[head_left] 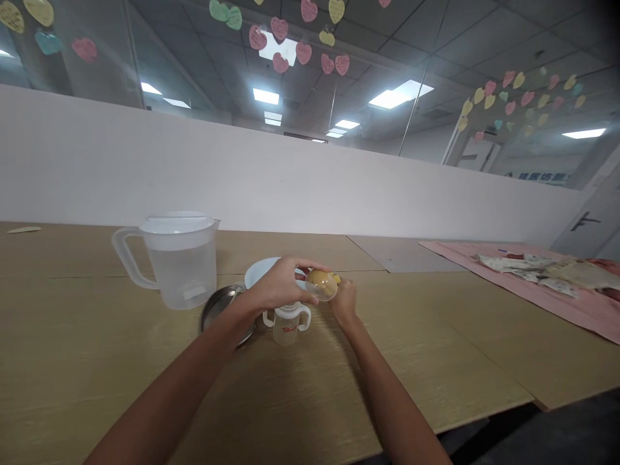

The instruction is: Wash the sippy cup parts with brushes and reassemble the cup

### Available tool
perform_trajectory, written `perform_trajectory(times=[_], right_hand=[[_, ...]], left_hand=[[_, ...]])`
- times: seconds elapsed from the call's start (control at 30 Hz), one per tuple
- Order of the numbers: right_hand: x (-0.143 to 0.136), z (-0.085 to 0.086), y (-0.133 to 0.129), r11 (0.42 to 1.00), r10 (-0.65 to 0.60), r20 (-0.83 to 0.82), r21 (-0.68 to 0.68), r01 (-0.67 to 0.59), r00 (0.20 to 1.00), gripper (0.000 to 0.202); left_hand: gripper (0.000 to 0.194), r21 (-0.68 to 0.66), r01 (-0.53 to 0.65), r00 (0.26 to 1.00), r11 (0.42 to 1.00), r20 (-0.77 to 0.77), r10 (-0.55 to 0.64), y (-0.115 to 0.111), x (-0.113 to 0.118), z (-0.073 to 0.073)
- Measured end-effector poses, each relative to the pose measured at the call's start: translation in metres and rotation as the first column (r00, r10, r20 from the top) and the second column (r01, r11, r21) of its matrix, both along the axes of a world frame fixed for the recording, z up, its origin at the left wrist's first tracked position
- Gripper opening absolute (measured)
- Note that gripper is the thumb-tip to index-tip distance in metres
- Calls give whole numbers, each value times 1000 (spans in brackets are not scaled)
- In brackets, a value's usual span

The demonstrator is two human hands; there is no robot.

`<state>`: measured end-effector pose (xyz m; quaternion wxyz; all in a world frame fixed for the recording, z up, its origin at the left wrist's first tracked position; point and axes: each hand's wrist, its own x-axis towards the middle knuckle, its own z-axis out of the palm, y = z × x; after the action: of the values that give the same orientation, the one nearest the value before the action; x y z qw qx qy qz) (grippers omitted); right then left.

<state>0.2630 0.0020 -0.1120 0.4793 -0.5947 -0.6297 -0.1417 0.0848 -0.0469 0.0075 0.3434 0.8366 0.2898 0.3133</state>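
My left hand (283, 281) is closed round a clear, dome-shaped plastic cap (328, 294), raised above the table. A soft-looking yellow thing (320, 279) shows through the cap; I cannot make out its kind. Fingers of my right hand (345, 300) are curled at the cap's right side, on a yellow end that pokes out there. Just below my left hand stands a small clear baby bottle (285, 328) with two white handles and red lettering. Behind my left wrist lie a shiny metal bowl (209, 311) and a pale bluish-white bowl (256, 270), both partly hidden.
A translucent lidded pitcher (184, 274) stands on the left of the wooden table (436, 361). At the right lies a pink cloth (523, 290) with patterned fabric on it. A low white wall (314, 194) with glass above runs along the back.
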Motion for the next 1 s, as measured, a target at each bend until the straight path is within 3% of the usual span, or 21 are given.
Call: perform_trajectory(times=[0.1,0.27,0.43,0.57,0.83,1.0], right_hand=[[-7,-1,1,997,-38,106,-66,45,994,13],[-20,-3,2,983,22,183,-181,12,983,12],[-24,-6,2,992,-14,195,-123,39,981,19],[-21,-8,4,998,31,205,-67,-18,978,24],[-23,-1,-1,989,22,10,-145,-20,1000,19],[-21,8,-8,973,71,-130,-208,-97,989,19]], left_hand=[[50,-4,-1,1000,1000,11,1,0,0,-1],[51,22,-9,999,1000,46,8,-1,-2,2],[54,44,-54,997,998,54,52,-6,-2,7],[54,64,-68,997,996,52,65,-8,-4,10],[53,75,-109,994,991,18,108,10,-14,9],[54,17,-16,996,1000,-87,18,16,-21,9]])
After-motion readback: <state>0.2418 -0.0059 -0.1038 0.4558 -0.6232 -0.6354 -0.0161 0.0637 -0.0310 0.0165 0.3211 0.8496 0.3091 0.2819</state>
